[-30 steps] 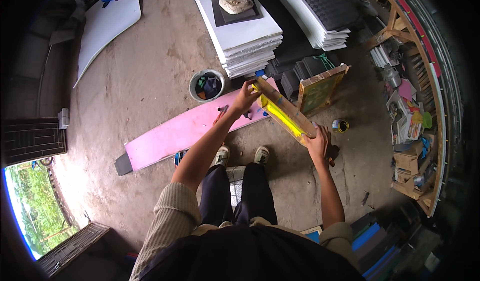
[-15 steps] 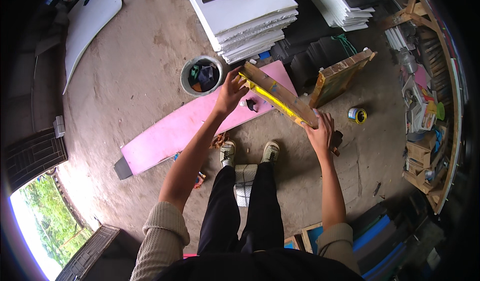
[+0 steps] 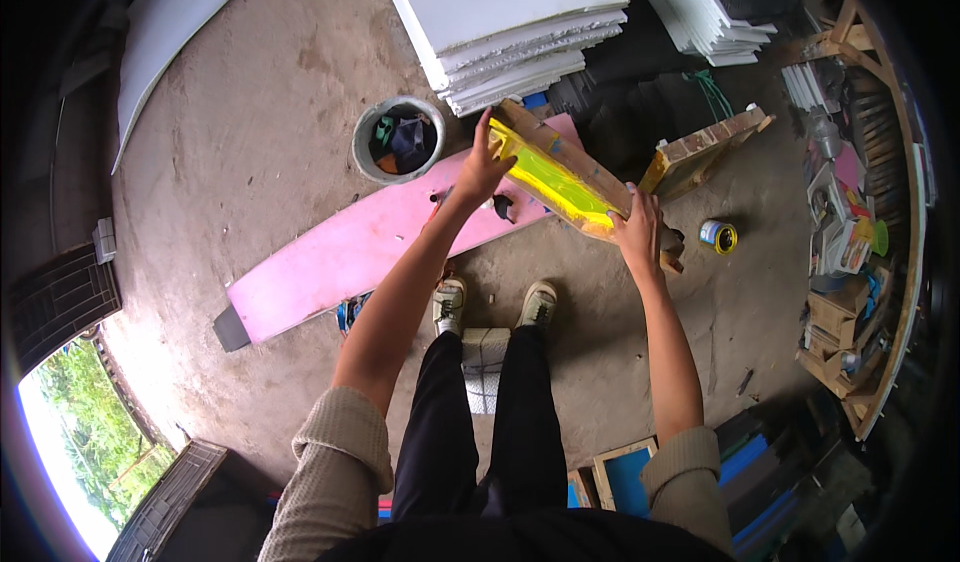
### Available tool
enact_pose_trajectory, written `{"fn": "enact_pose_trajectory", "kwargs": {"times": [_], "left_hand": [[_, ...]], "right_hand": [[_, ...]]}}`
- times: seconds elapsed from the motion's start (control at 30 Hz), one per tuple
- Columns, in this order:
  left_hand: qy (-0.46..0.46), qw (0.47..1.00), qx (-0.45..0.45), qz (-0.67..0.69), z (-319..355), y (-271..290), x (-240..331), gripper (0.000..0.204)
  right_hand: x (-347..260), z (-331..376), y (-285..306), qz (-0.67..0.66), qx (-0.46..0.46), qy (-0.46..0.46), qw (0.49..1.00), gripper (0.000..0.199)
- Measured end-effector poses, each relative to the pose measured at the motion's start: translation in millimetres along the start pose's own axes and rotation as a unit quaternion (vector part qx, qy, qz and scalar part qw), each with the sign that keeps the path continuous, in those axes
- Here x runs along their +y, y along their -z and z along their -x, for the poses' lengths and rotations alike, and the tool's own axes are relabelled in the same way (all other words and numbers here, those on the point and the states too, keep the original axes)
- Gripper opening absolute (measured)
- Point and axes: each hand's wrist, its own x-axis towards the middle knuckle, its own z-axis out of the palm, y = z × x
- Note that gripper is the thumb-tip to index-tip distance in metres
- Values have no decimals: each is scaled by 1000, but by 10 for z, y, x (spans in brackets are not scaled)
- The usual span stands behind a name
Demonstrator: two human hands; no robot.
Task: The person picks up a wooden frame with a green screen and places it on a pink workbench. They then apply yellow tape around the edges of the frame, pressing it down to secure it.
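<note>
Above the pink board (image 3: 330, 262) I hold a wooden screen-printing frame (image 3: 580, 167), tilted so that its inside faces me. Wet yellow paint coats the mesh and one inner edge. My left hand (image 3: 483, 170) grips the frame's left end, and my right hand (image 3: 640, 230) is closed around its right end. Small dark and white items lie on the board just below the frame. A second wooden frame (image 3: 705, 147) leans at a slant beyond my right hand. Close to that stands an opened paint can (image 3: 717, 235) with yellow on its rim.
A grey bucket (image 3: 364, 162) holding dark cloths stands beside the board. Stacked white sheets (image 3: 520, 7) rise at the far side. Cardboard boxes (image 3: 838, 312) and clutter line the right wall. A wrapped block (image 3: 484, 362) sits between my legs.
The frame has tipped so that much more of its yellow-coated mesh shows. Both hands keep their hold at its ends. The whole view has shifted slightly.
</note>
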Motion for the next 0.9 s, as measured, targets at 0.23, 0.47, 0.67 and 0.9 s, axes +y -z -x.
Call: {"fn": "enact_pose_trajectory", "kwargs": {"times": [0.23,0.47,0.67,0.9], "left_hand": [[-28,995,-45,-80,-158,-257,-19,93],[-180,964,-20,-196,-454,-276,-637,83],[-320,924,17,-210,-614,-430,-1474,78],[-363,893,-6,-268,-328,-313,-1896,76]], "right_hand": [[450,-438,-133,-2,44,-28,999,53],[733,-661,-388,127,164,34,978,57],[953,-693,-635,130,300,135,935,48],[792,-322,-1159,119,467,177,858,49]]}}
